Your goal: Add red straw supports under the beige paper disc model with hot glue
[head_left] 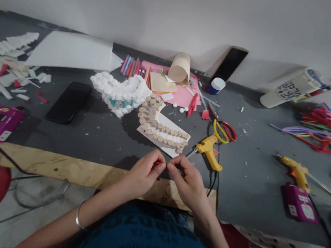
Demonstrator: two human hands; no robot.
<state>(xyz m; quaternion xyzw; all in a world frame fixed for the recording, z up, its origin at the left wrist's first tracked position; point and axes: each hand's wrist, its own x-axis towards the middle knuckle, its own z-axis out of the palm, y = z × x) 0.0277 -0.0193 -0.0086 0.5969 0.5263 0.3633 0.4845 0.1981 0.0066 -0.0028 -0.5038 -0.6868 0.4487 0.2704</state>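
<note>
Red craft piece (159, 164) sits pinched between left hand (144, 173) and right hand (185, 183) fingertips, just below an assembled rolled-paper arch (161, 125).

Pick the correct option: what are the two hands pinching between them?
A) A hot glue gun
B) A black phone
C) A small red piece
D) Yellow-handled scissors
C: the left hand and right hand meet at the fingertips on a small red piece.

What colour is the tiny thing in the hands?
Red: the tiny thing sits between left hand and right hand, best in head view.
</note>
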